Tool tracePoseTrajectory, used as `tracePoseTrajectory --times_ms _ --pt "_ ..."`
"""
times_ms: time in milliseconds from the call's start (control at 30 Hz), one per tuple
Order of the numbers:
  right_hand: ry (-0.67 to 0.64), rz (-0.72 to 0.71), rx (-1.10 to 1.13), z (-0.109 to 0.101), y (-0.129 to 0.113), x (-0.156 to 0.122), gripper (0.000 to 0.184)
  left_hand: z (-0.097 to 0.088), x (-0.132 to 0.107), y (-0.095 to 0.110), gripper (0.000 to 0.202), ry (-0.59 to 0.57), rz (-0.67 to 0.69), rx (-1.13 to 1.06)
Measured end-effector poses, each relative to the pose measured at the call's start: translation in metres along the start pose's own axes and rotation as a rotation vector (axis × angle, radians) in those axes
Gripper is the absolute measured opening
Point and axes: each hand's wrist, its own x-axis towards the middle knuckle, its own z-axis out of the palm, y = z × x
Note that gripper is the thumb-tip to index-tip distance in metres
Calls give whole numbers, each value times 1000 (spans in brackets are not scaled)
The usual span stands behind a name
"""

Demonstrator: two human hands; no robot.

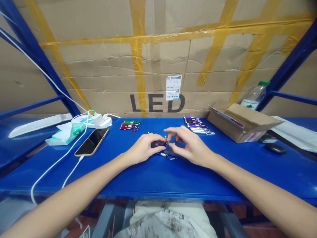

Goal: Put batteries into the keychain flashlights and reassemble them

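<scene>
Over the middle of the blue table, my left hand (145,148) is closed, its thumb and fingers bent around a small blue keychain flashlight (150,133) that is mostly hidden. Close to its fingertips comes my right hand (189,145), index finger raised and curved, thumb and another finger pinched at a small metal piece too tiny to make out. Just below the hands lies a second blue keychain flashlight (162,154) with a blue carabiner clip (170,157).
Green and red keychain flashlights (126,126) lie back left; a row of several others (194,125) lies back right. A phone (92,142) on a white cable, tissue pack (66,134) and power strip (99,121) occupy the left. Rightward are an open cardboard box (257,120), mouse (274,148) and bottle (256,94).
</scene>
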Motion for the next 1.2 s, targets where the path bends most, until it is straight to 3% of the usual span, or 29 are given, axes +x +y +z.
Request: tracePoseTrajectory --times_ms 933,1200 --pt "5 -32 5 3 6 -1 36 3 0 -3 16 -18 -43 -113" --pt "8 43 -53 -1 12 1 38 0 1 -5 18 44 -22 9"
